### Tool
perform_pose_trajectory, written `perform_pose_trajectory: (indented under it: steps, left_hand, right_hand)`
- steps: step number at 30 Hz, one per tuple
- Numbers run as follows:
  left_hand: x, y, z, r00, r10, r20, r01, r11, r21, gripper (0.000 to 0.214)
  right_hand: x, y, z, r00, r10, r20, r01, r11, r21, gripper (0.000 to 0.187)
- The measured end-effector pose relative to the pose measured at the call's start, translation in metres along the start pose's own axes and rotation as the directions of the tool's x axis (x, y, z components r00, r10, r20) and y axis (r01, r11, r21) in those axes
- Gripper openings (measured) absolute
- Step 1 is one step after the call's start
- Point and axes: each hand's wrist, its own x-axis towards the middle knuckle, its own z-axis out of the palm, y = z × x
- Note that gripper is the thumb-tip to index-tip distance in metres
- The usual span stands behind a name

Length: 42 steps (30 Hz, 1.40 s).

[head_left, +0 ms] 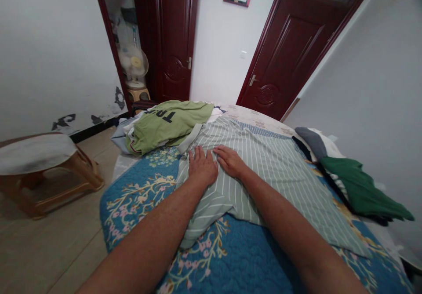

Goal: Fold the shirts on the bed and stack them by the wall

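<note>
A pale green polo shirt (273, 162) with white stripes lies spread on a blue quilted mat (250, 259) with a flower pattern. Its collar (190, 139) points left, toward a pile of clothes. My left hand (201, 166) rests flat on the shirt just below the collar, fingers stretched out. Close beside it, my right hand (230, 160) also lies on the fabric, its fingers extended toward the left. The near sleeve (204, 223) is spread toward me with some folds. Neither hand grips the cloth.
A pile with a lime green T-shirt (171, 120) on top sits at the far left of the table. Folded clothes, a dark green one (359, 186) among them, lie at the right. A brown stool (49, 171) stands at the left; a fan (133, 63) stands behind.
</note>
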Motion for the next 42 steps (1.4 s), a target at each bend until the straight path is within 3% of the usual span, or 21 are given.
perform_pose_trajectory:
  steps: [6,12,17,22,27,31,42]
  left_hand:
    - [-0.003,0.004,-0.007,0.998,-0.01,0.067,0.009,1.0,0.02,0.072]
    - [-0.003,0.005,-0.006,0.998,-0.026,0.049,0.023,0.998,0.061,0.076]
    - [0.001,0.004,-0.004,0.998,-0.024,0.064,0.018,0.995,0.097,0.08]
    - [0.007,0.0,-0.002,0.998,0.0,0.065,-0.01,0.99,0.143,0.082]
    - [0.014,-0.002,0.001,0.997,0.018,0.071,-0.028,0.989,0.148,0.086]
    - [0.016,-0.003,0.001,0.997,0.007,0.07,-0.016,0.991,0.131,0.088]
    - [0.019,-0.004,0.002,0.998,0.013,0.062,-0.021,0.991,0.133,0.09]
  right_hand:
    - [0.018,0.0,0.007,0.974,0.217,0.069,-0.208,0.971,-0.12,0.057]
    - [0.039,0.007,0.01,0.928,0.356,0.111,-0.334,0.926,-0.179,0.06]
    - [0.052,0.01,0.006,0.885,0.46,0.066,-0.447,0.882,-0.15,0.062]
    - [0.045,0.002,0.002,0.853,0.516,-0.08,-0.522,0.848,-0.096,0.064]
    - [0.011,-0.001,-0.006,0.838,0.545,-0.033,-0.545,0.83,-0.116,0.069]
    - [-0.03,0.008,-0.024,0.823,0.568,-0.02,-0.564,0.812,-0.154,0.071]
    - [-0.169,0.068,-0.097,0.626,0.775,-0.088,-0.755,0.574,-0.317,0.066]
